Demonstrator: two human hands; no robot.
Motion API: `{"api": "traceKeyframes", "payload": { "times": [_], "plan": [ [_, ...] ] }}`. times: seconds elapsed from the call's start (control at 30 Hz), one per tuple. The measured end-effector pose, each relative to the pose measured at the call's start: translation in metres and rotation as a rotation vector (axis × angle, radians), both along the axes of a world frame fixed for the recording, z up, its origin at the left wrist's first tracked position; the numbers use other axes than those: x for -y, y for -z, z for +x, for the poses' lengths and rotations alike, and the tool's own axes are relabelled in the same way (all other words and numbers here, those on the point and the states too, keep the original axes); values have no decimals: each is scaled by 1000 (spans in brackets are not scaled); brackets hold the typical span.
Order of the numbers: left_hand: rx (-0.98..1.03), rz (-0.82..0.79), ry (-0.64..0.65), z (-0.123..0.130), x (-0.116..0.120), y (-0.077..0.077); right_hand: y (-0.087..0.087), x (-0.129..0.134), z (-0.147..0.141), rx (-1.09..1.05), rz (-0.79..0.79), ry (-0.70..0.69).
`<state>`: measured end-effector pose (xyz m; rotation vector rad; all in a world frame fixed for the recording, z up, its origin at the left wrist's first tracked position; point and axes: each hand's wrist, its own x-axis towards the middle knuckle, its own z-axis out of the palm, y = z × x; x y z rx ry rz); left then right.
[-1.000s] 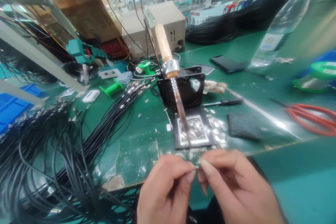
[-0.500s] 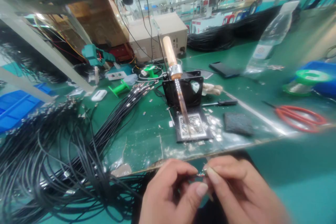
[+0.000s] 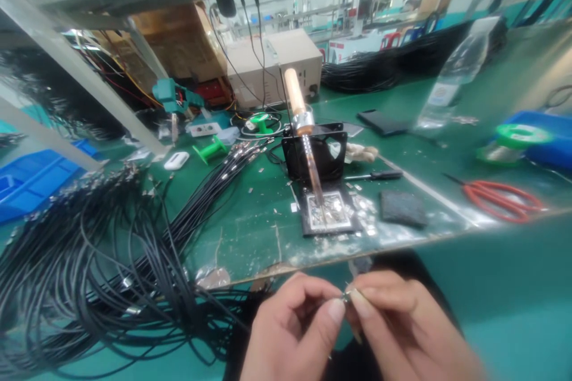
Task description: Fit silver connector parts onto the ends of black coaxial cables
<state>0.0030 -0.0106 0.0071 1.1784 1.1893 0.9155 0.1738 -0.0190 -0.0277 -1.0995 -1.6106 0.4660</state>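
Note:
Just below the table's front edge, my left hand [image 3: 297,324] pinches the end of a thin cable [image 3: 345,296], with thumb and forefinger pressed together. My right hand [image 3: 395,315] is closed at the same spot, its thumb and forefinger on the small wire ends, touching or nearly touching the left fingertips. The finest details there are too small to tell. Beyond the hands, a soldering iron [image 3: 297,101] with a wooden handle rests at a black fan frame [image 3: 315,155], its tip down over a white-edged tray [image 3: 330,227] of metal bits.
Bundled black cables [image 3: 111,262] cover the left side and hang over the edge. On the right are orange-handled scissors [image 3: 504,199], a dark sponge [image 3: 403,208], a screwdriver [image 3: 384,175], a solder spool [image 3: 521,134] and a water bottle [image 3: 456,74]. A phone [image 3: 383,122] lies behind.
The left thumb has moved up against the cable end, close to the right fingertips. The camera view has shifted slightly; the table items look unmoved.

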Motion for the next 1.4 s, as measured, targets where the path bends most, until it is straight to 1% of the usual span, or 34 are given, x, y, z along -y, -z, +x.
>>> {"api": "traceKeyframes", "payload": {
  "times": [0.13, 0.23, 0.33, 0.43, 0.5, 0.6, 0.67, 0.7, 0.77, 0.83, 0.87, 0.9, 0.97, 1.03, 1.2, 1.27, 1.4],
  "plan": [
    [59, -36, -24, 1, 3, 6, 2, 0, -2, -2, -12, 7],
    [49, -12, -37, 1, 5, 9, 1, 1, -4, -33, -45, 0],
    [4, 74, -38, -1, 7, 10, -1, 3, -8, -143, -153, -23],
    [-72, 160, -43, -3, 8, 12, -2, 5, -6, -235, -321, -3],
    [-118, 179, -42, -4, 10, 14, -3, 6, 1, -175, -413, 17],
    [-160, 150, -14, -5, 11, 16, -7, 6, 18, -27, -458, 17],
    [-172, 142, -6, -4, 12, 16, -13, 4, 26, 58, -443, -30],
    [-173, 148, -8, -3, 12, 15, -16, 1, 29, 112, -410, -72],
    [-169, 180, -11, -1, 12, 14, -24, -5, 33, 238, -264, -154],
    [-166, 229, -3, 0, 12, 13, -29, -12, 34, 343, -71, -213],
    [-169, 255, 3, 0, 12, 13, -31, -15, 34, 386, 2, -235],
    [-172, 279, 3, 0, 12, 13, -32, -17, 34, 424, 40, -257],
    [-186, 322, -7, 0, 12, 14, -33, -20, 35, 489, 24, -304],
    [-216, 357, -10, -1, 12, 14, -33, -21, 37, 518, -52, -346],
    [-328, 452, 19, -3, 13, 14, -38, -26, 41, 491, -222, -488],
    [-366, 457, 39, -4, 14, 15, -39, -29, 42, 479, -233, -513],
    [-426, 409, 88, -6, 16, 19, -38, -31, 44, 460, -204, -513]
  ]
}}
